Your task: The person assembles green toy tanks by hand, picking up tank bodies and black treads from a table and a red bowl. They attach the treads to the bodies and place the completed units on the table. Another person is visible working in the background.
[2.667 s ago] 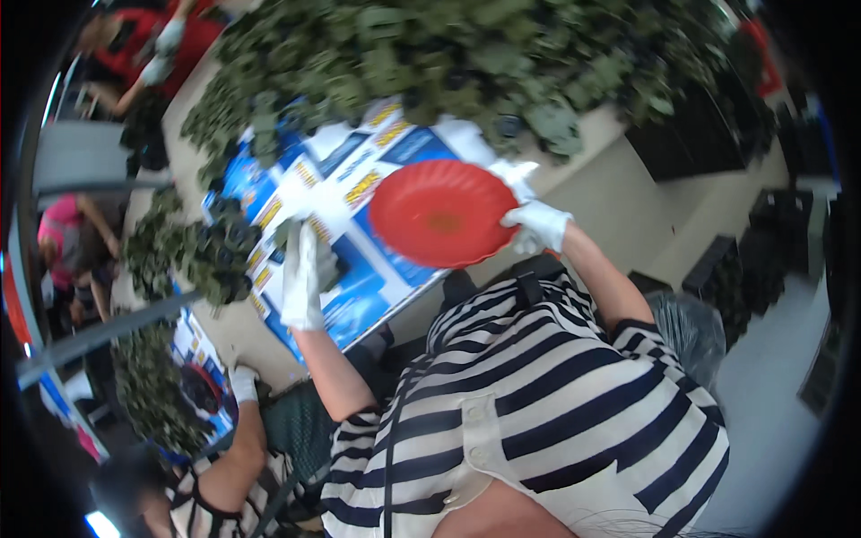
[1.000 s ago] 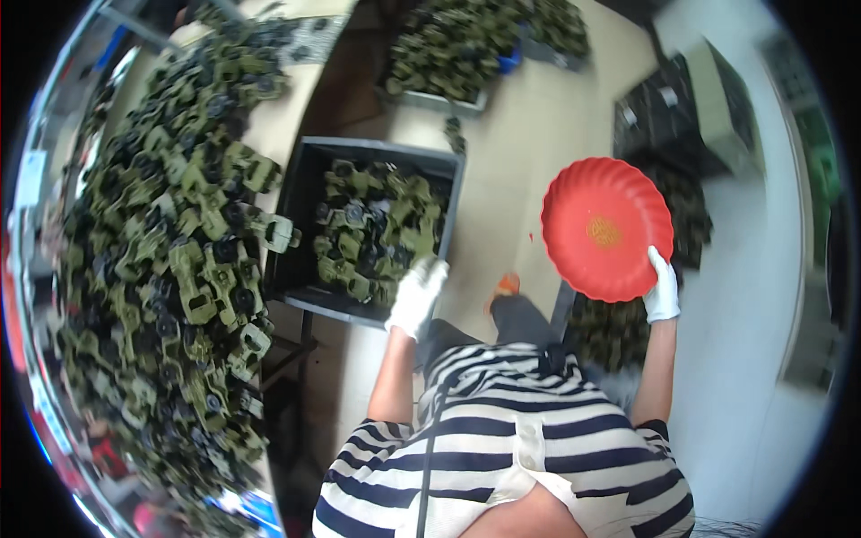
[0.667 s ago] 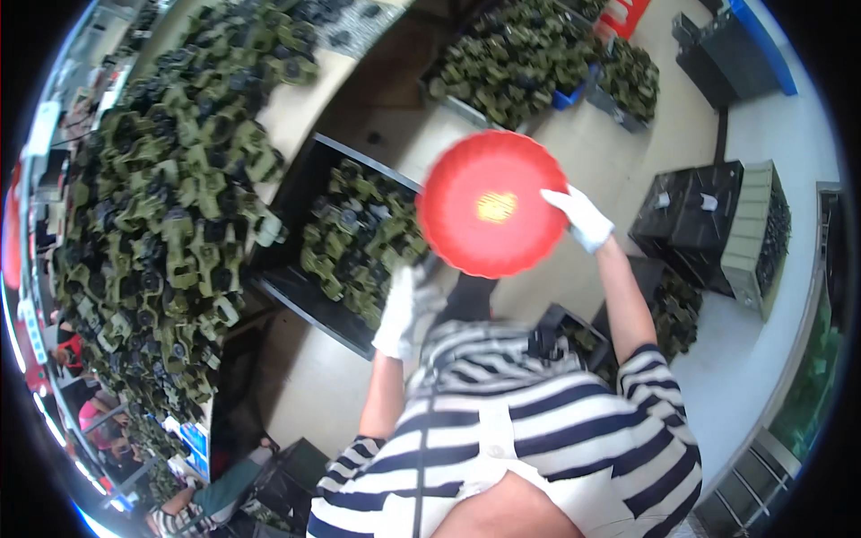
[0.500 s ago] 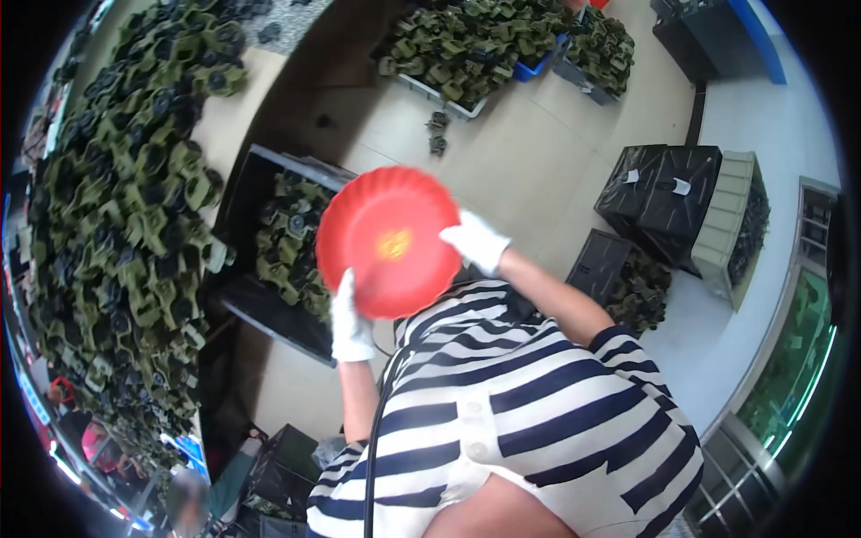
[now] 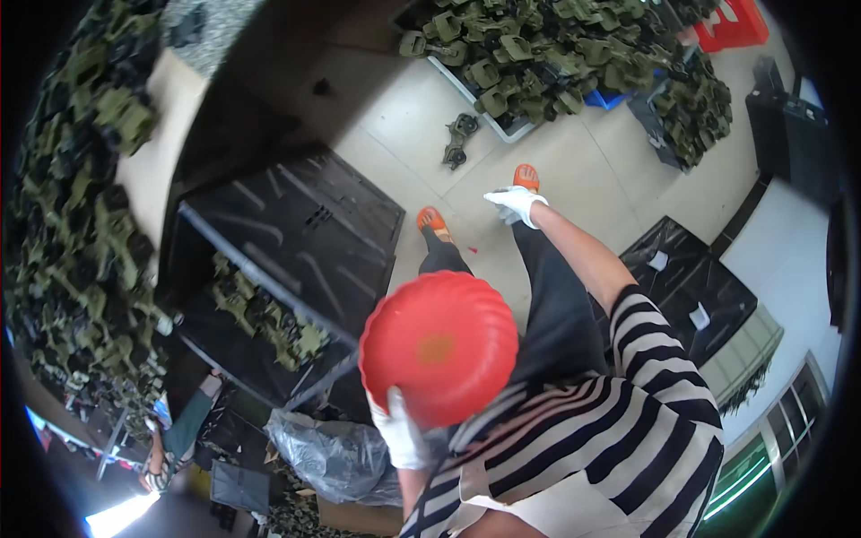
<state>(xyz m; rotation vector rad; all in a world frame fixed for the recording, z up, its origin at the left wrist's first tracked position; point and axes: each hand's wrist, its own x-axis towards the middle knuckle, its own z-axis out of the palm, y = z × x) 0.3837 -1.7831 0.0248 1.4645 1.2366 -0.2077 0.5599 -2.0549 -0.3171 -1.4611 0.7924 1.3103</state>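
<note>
A round red plastic dish (image 5: 448, 323) with a scalloped rim and a small yellowish mark in its middle is held in front of my body. My left hand (image 5: 400, 434), in a white glove, grips its near left edge, thumb on the upper face and the other fingers hidden beneath. Apart from the dish, my white-gloved right hand (image 5: 515, 204) is stretched forward over the floor, its fingers extended with nothing visible in them. Just left of the dish, a tilted black crate (image 5: 305, 233) contains several olive-green moulded parts (image 5: 269, 316).
A table on the left bears a heap of olive-green parts (image 5: 81, 242). Ahead stand a grey-rimmed bin (image 5: 516, 134) heaped with similar parts and a red crate (image 5: 731, 25). A few loose dark parts (image 5: 459, 142) lie on the floor. Black crates (image 5: 691, 278) stand at right.
My right hand has let go of the dish and moved forward. The dish, now in my left hand only, has come lower and nearer my body. My view has shifted, showing my feet.
</note>
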